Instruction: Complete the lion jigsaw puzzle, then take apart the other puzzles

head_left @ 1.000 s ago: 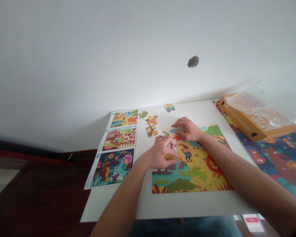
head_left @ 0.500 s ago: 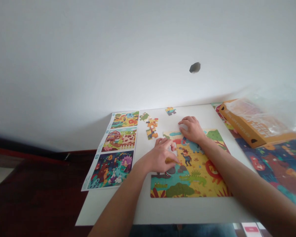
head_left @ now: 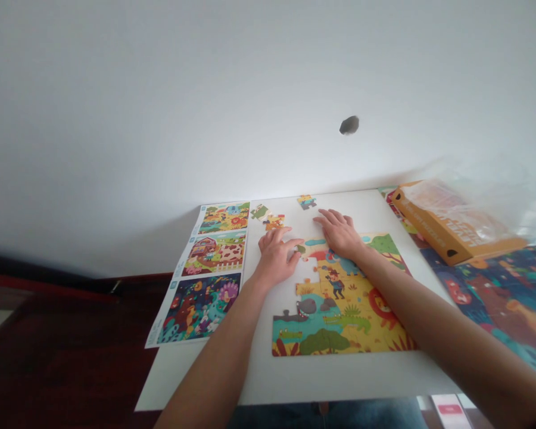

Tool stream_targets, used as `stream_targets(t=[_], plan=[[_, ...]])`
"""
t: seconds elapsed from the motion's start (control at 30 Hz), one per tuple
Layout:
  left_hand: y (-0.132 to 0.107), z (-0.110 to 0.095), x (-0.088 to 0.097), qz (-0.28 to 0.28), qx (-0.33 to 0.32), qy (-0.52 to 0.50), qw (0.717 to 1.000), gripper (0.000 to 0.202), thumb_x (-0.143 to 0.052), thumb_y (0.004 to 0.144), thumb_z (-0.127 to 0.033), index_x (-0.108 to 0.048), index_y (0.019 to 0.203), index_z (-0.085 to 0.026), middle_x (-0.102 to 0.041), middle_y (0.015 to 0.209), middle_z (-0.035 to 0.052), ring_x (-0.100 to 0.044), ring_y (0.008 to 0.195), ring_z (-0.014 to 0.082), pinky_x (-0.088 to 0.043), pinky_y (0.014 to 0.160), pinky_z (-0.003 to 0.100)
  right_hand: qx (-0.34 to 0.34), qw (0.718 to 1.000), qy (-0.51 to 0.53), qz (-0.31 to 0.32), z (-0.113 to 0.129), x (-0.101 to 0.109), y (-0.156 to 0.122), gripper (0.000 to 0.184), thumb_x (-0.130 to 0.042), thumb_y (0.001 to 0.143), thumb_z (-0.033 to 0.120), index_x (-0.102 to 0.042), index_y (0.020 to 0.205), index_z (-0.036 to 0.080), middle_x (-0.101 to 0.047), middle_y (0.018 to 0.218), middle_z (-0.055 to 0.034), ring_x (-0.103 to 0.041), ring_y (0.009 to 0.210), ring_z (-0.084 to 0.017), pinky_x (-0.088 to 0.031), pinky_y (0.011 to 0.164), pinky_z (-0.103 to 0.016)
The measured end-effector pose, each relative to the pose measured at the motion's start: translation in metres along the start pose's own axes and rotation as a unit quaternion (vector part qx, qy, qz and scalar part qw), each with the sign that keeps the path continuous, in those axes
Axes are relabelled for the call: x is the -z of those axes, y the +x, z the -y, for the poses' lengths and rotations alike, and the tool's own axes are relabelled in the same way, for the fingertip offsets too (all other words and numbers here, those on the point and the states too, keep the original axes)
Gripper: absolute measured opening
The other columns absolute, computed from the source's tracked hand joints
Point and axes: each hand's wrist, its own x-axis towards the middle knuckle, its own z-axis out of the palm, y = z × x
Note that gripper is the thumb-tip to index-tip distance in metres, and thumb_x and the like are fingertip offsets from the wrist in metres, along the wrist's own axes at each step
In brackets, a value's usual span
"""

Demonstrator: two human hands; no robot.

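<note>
A partly joined jigsaw puzzle [head_left: 352, 325] with safari animals lies on the white table, with a gap at its upper left. My left hand [head_left: 277, 259] is beside that gap, its fingers spread over the table by the loose pieces. The nearest orange jigsaw piece [head_left: 274, 221] shows just beyond its fingertips; another loose piece seen earlier is now hidden by this hand. My right hand [head_left: 340, 233] rests with outstretched fingers across the puzzle's top edge, holding nothing. Beyond it lies a yellow and blue jigsaw piece [head_left: 307, 201]. A green jigsaw piece [head_left: 260, 211] lies farther left.
A sheet with three printed pictures [head_left: 214, 253] lies along the table's left side. To the right are an orange puzzle box [head_left: 451, 232], clear plastic wrapping [head_left: 495, 202] and a dark, colourful puzzle [head_left: 500, 304]. The wall [head_left: 161, 119] rises behind the table [head_left: 259, 381].
My left hand has moved up and left, off the puzzle, and its fingers have spread, uncovering the gap. My right hand has shifted slightly left with its fingers straighter.
</note>
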Motion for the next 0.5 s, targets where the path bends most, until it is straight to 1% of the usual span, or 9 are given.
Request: stream_targets(t=[0.07,0.13,0.27,0.3,0.33,0.4,0.43,0.5], plan=[[0.001,-0.001,-0.001,0.016,-0.012,-0.004,1.0,0.029,-0.06,0.086,-0.032,-0.07,0.113,-0.033,-0.053,0.137,0.0031,-0.039,0.128,0.0303,-0.029,0.107,0.05,-0.006,1.0,-0.014,0.016,0.0,0.0,0.002,0.046,-0.031,0.097,0.022,-0.046,0.14,0.024,-0.041,0.151,-0.0089,-0.035,0.132,-0.03,-0.03,0.101,-0.05],[0.0,-0.002,0.0,0.025,-0.012,-0.009,1.0,0.028,-0.059,0.087,-0.034,-0.07,0.114,-0.033,-0.055,0.136,0.0026,-0.04,0.127,0.0298,-0.028,0.107,0.05,-0.021,0.999,-0.026,0.031,0.001,0.002,0.007,0.047,-0.03,0.097,0.023,-0.042,0.143,0.023,-0.043,0.149,-0.0105,-0.038,0.128,-0.03,-0.031,0.099,-0.049],[0.0,-0.002,0.001,0.028,-0.002,-0.012,1.0,0.028,-0.059,0.088,-0.034,-0.068,0.115,-0.032,-0.057,0.134,0.0026,-0.042,0.127,0.0277,-0.027,0.107,0.049,-0.061,0.995,-0.05,0.053,0.005,0.008,0.026,0.055,-0.033,0.094,0.025,-0.033,0.149,0.024,-0.047,0.141,-0.0148,-0.042,0.119,-0.033,-0.035,0.093,-0.05],[0.0,-0.002,0.001,0.028,-0.002,-0.011,1.0,0.028,-0.059,0.089,-0.034,-0.068,0.115,-0.032,-0.057,0.134,0.0026,-0.042,0.127,0.0272,-0.027,0.107,0.049,-0.073,0.994,-0.052,0.061,0.007,0.008,0.032,0.056,-0.035,0.093,0.026,-0.033,0.149,0.025,-0.048,0.137,-0.0153,-0.043,0.116,-0.033,-0.036,0.092,-0.051],[0.0,-0.002,0.001,0.029,-0.004,-0.011,1.0,0.028,-0.059,0.089,-0.034,-0.068,0.115,-0.032,-0.058,0.134,0.0027,-0.043,0.127,0.0269,-0.026,0.107,0.049,-0.086,0.993,-0.052,0.07,0.009,0.008,0.038,0.055,-0.036,0.093,0.026,-0.035,0.148,0.026,-0.05,0.134,-0.0156,-0.045,0.113,-0.033,-0.037,0.091,-0.051],[0.0,-0.001,0.0,0.031,-0.006,-0.013,0.999,0.028,-0.058,0.09,-0.035,-0.068,0.115,-0.032,-0.057,0.134,0.0029,-0.043,0.127,0.0266,-0.026,0.107,0.049,-0.105,0.99,-0.05,0.081,0.013,0.008,0.048,0.051,-0.037,0.092,0.027,-0.044,0.142,0.025,-0.051,0.129,-0.0164,-0.048,0.109,-0.032,-0.039,0.09,-0.051],[0.0,-0.001,0.0,0.032,-0.007,-0.013,0.999,0.028,-0.058,0.09,-0.035,-0.068,0.115,-0.033,-0.057,0.135,0.0031,-0.042,0.127,0.0265,-0.025,0.107,0.049,-0.108,0.99,-0.049,0.08,0.016,0.007,0.051,0.048,-0.038,0.091,0.028,-0.048,0.138,0.024,-0.051,0.13,-0.0169,-0.048,0.109,-0.033,-0.039,0.09,-0.051],[0.0,0.0,0.0,0.032,-0.007,-0.013,0.999,0.028,-0.058,0.09,-0.036,-0.068,0.116,-0.033,-0.056,0.135,0.0038,-0.042,0.128,0.0266,-0.025,0.108,0.049,-0.098,0.992,-0.043,0.064,0.022,0.006,0.054,0.045,-0.04,0.091,0.029,-0.052,0.134,0.022,-0.047,0.138,-0.0174,-0.046,0.117,-0.034,-0.039,0.093,-0.052]])
